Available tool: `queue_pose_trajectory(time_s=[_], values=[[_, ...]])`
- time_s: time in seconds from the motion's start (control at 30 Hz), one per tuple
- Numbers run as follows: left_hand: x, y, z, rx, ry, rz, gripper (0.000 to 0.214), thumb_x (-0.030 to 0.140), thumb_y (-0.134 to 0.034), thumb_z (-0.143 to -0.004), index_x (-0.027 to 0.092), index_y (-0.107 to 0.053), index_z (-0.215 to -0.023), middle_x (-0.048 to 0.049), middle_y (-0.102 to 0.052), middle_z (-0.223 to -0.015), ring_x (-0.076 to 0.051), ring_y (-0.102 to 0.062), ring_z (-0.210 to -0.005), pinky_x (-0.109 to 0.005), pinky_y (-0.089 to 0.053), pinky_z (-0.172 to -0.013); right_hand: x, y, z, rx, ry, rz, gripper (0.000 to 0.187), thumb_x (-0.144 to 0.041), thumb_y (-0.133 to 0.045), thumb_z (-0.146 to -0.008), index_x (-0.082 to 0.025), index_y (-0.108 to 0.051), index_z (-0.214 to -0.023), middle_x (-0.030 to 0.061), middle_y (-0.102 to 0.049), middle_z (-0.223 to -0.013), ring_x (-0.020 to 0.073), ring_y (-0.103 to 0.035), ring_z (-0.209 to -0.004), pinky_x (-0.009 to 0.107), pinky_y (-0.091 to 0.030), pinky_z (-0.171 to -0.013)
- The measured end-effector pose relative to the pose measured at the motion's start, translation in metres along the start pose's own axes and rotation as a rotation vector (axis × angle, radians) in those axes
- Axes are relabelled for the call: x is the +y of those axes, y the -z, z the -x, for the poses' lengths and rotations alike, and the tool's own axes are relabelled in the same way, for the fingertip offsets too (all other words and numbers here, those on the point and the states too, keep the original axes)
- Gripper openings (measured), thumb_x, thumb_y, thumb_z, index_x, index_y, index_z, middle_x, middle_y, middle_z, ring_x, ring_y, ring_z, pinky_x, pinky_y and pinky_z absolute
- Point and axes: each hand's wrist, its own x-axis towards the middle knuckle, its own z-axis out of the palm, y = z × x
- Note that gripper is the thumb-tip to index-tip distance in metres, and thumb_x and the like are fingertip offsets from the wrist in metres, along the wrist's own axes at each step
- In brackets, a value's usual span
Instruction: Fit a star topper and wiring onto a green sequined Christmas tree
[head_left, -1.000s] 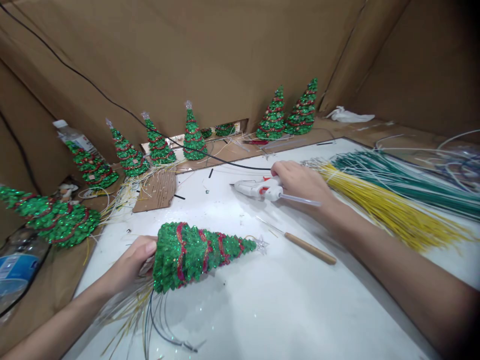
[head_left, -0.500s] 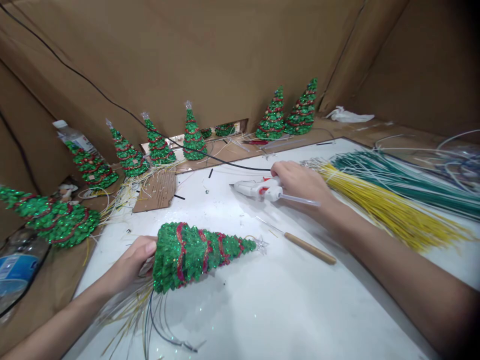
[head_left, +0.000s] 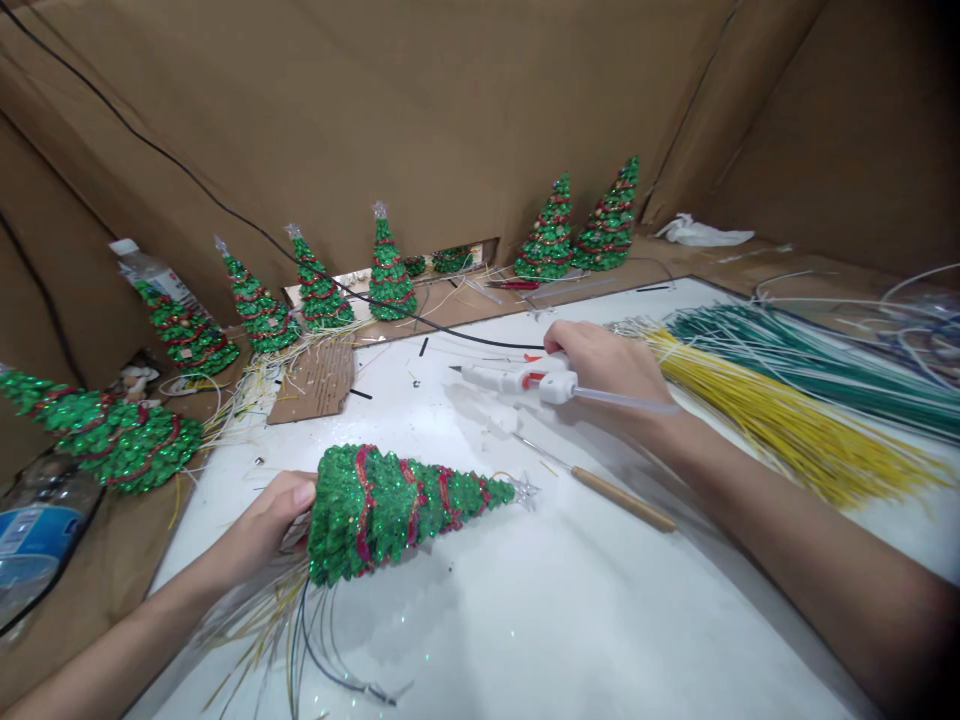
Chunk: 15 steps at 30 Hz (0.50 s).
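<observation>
My left hand [head_left: 279, 512] grips the base of a small glittery green Christmas tree [head_left: 397, 510] with red garlands, tilted on its side so its clear star [head_left: 526, 491] points right. Beneath its base, yellow and dark wires [head_left: 300, 640] spread over the white board. In my right hand [head_left: 604, 365] is a white hot glue gun [head_left: 517, 378], nozzle to the left, with a clear glue stick protruding from its back. My right fingers are closed around its handle, mostly hidden. A wooden-handled awl [head_left: 622, 498] lies on the board between the glue gun and me.
Several similar trees [head_left: 390, 275] stand along the back and left. Yellow wires [head_left: 780, 420] and green wires [head_left: 810, 350] lie in bundles at right. A cardboard scrap [head_left: 311, 385], plastic bottles [head_left: 37, 540] and a black cord [head_left: 225, 205] are around the white board [head_left: 570, 620].
The glue gun in my right hand has turned and lifted slightly, its body and glue stick rolling to a new angle. My left hand and the tree have hardly moved.
</observation>
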Motion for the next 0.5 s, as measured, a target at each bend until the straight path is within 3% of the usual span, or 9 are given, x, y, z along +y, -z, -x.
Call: queue_pose_trajectory(time_s=[0.17, 0.37, 0.5], values=[[0.004, -0.004, 0.0, 0.016, 0.025, 0.062, 0.061, 0.068, -0.038, -0.085, 0.016, -0.047, -0.055, 0.0006, -0.041, -0.049, -0.011, -0.033, -0.051, -0.026, -0.026, -0.047, -0.016, 0.011, 0.009, 0.105, -0.03, -0.108, 0.01, -0.026, -0.049, -0.07, -0.022, -0.052, -0.079, 0.0062, -0.064, -0.076, 0.0232, -0.058, -0.072, 0.029, -0.026, -0.056], [0.012, -0.008, -0.002, -0.003, 0.051, 0.11, 0.062, 0.071, -0.042, -0.082, 0.015, -0.05, -0.058, 0.0013, -0.041, -0.05, -0.01, -0.033, -0.048, -0.025, -0.025, -0.045, -0.042, 0.02, 0.028, 0.347, 0.2, -0.344, 0.008, -0.03, -0.05, -0.075, -0.022, -0.049, -0.072, -0.001, -0.054, -0.061, 0.0156, -0.05, -0.055, 0.026, -0.03, -0.056], [0.02, -0.011, -0.003, -0.02, 0.054, 0.135, 0.063, 0.073, -0.042, -0.08, 0.015, -0.049, -0.057, 0.0012, -0.041, -0.051, -0.01, -0.033, -0.047, -0.024, -0.025, -0.045, -0.061, 0.025, 0.04, 0.361, 0.311, -0.393, 0.013, -0.017, -0.042, -0.08, -0.023, -0.045, -0.069, -0.0017, -0.053, -0.06, 0.0138, -0.048, -0.053, 0.026, -0.029, -0.054]])
